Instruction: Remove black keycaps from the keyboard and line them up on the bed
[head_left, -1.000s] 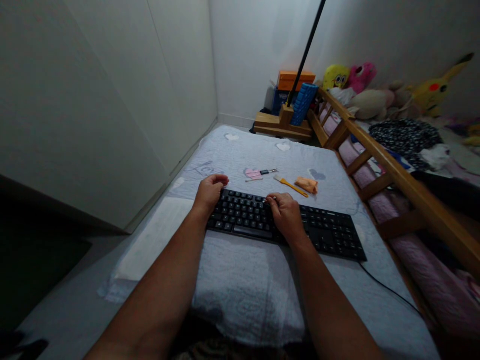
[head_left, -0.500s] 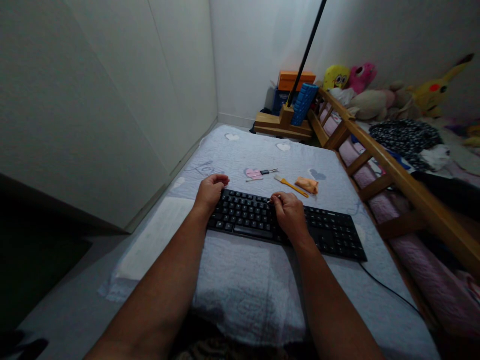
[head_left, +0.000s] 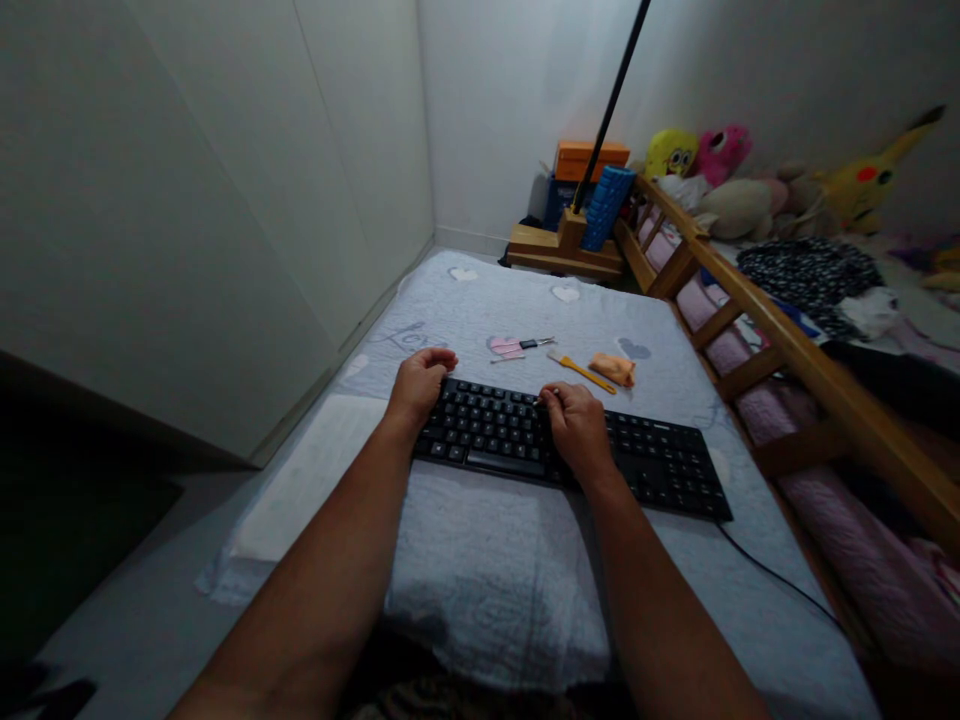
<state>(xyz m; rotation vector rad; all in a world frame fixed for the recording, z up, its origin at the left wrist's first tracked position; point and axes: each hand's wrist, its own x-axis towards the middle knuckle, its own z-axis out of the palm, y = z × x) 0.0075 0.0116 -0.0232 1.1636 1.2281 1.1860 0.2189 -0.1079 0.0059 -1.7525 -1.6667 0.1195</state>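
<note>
A black keyboard (head_left: 495, 430) lies across the pale blue patterned cloth in front of me. My left hand (head_left: 421, 385) is closed at its upper left corner, with thumb and fingers at the edge. Over the keys right of the middle, my right hand (head_left: 577, 420) pinches a thin, pale-tipped stick that looks like a cotton swab (head_left: 537, 402); most of it is hidden by the fingers. Beyond the keyboard lie another thin white swab (head_left: 508, 359), a small tool with a black middle and metal prongs (head_left: 536, 343), a yellow-handled brush (head_left: 585, 374) and a crumpled orange cloth (head_left: 612, 369).
The keyboard's cable (head_left: 780, 575) runs off to the lower right. A wooden bed rail (head_left: 795, 360) borders the right side, with plush toys (head_left: 739, 205) behind it. White cabinet panels (head_left: 247, 230) stand at the left. A black pole (head_left: 611, 105) rises from a wooden base at the back.
Both hands stay in nearly the same places on the keyboard. The stick in my right hand has tilted slightly; the whole view has shifted a little.
</note>
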